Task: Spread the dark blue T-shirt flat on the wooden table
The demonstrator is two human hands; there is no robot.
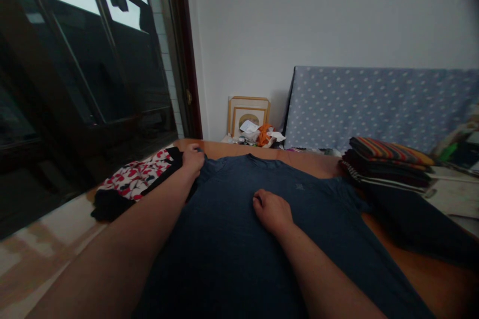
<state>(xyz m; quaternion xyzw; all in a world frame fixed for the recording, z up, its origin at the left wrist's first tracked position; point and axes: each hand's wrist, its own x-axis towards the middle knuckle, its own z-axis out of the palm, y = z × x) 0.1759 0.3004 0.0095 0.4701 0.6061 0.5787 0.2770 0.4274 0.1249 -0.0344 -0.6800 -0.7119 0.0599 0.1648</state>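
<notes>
A dark blue T-shirt (239,239) lies spread flat on a brown wooden table (322,162), collar pointing away from me. My left hand (192,159) reaches to the shirt's far left shoulder and its fingers are closed on the fabric there. My right hand (272,212) rests on the middle of the shirt's chest with the fingers curled under, pressing the cloth down.
A red, white and black patterned garment (134,179) lies left of the shirt. A stack of folded clothes (389,162), striped on top, sits at the right, with a dark garment (415,224) below it. Picture frames (247,114) and clutter lean on the back wall beside a dotted blue sofa (374,104).
</notes>
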